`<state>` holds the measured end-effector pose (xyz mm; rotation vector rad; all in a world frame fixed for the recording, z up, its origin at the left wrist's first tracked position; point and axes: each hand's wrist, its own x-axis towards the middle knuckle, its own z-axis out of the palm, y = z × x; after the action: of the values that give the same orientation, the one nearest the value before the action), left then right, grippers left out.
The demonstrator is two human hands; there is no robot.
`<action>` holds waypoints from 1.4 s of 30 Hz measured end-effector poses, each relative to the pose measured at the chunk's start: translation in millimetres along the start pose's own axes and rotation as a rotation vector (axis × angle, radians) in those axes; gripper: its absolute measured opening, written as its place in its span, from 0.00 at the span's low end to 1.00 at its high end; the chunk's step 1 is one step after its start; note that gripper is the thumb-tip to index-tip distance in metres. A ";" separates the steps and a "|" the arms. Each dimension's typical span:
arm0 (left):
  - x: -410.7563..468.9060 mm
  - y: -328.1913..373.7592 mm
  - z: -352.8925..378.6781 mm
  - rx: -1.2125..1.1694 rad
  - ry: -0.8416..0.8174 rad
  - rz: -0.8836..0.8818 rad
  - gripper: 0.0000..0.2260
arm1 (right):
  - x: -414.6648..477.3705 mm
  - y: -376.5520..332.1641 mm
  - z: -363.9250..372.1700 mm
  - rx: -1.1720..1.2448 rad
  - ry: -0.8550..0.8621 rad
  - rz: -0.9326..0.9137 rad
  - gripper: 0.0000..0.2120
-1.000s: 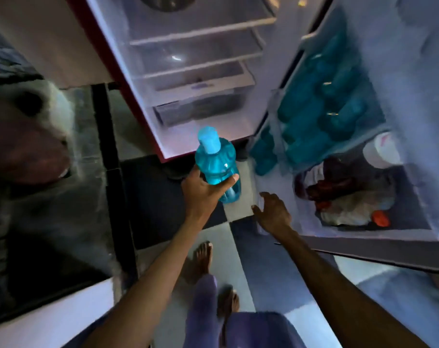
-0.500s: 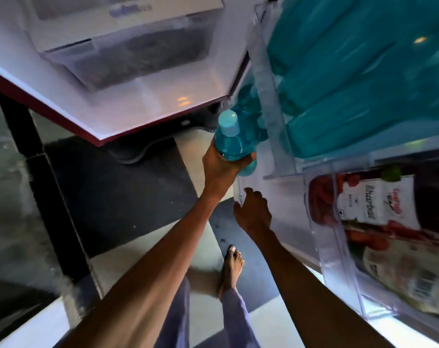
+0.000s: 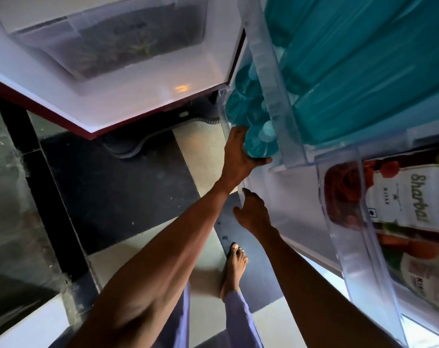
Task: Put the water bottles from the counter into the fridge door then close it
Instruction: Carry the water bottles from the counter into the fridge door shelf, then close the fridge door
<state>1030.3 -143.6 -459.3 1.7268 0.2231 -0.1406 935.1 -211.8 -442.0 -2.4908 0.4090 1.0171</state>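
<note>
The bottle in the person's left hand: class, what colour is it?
Teal blue, with a paler blue cap; the bottle shows in the head view, held by the left hand.

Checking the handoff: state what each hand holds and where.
Left hand holds a teal water bottle around its body. Right hand holds nothing, resting by the fridge door.

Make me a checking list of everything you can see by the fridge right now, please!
Surface: checkered floor; no counter in view.
Job's things: teal bottle going into the lowest door shelf beside other teal bottles; fridge door open.
Clutter: Sharbat bottle in a clear door bin.
Hands: left hand grips the teal bottle; right hand is by the door's edge, holding nothing.
Cables: nothing seen.
Surroundings: crisper drawer, bare foot.
</note>
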 end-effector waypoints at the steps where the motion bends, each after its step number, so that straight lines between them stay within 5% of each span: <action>1: 2.8 -4.1 3.2 0.025 -0.027 0.018 0.35 | 1.9 3.2 1.3 -0.008 -0.008 -0.019 0.31; 18: -0.9 11.7 17.4 0.192 -0.140 -0.013 0.39 | -0.3 33.6 1.8 -0.079 0.000 -0.117 0.31; 27: -47.6 54.0 -49.5 0.265 -0.066 -0.033 0.30 | -94.2 19.1 -20.1 0.078 0.085 -0.118 0.26; 32: -135.3 116.2 -106.4 0.065 0.046 -0.327 0.15 | -203.7 -12.2 -64.1 0.254 0.187 -0.182 0.19; 38: -269.9 242.6 -134.1 -0.081 0.232 -0.350 0.11 | -338.1 -26.7 -131.5 0.383 0.167 -0.307 0.13; 42: -340.6 330.4 -116.3 -0.129 0.302 -0.194 0.09 | -404.2 3.1 -182.8 0.433 0.139 -0.398 0.11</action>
<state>770.2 -104.1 -47.6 1.5908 0.6105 -0.0053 763.5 -257.7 -35.5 -2.1351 0.1412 0.5324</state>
